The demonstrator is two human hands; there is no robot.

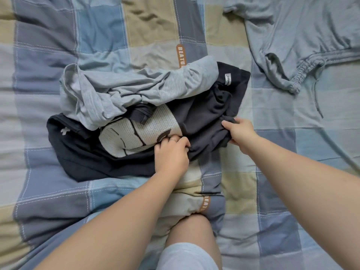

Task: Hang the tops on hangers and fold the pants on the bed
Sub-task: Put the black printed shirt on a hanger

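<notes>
We see left hand (171,155) bunching the dark top (202,117) at its near edge, right hand (240,133) pinching its right side. Grey garment (126,92) lies across it, middle of the bed (39,145).

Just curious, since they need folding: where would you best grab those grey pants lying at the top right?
By the gathered elastic waistband of the grey pants, coming from the near side: it faces the person, and the legs seem to point away.

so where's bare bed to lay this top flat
Bare cover lies left of the dark top, beyond the light grey garment, and between that pile and the grey pants. The middle is crowded: left hand and right hand grip the dark top.
</notes>
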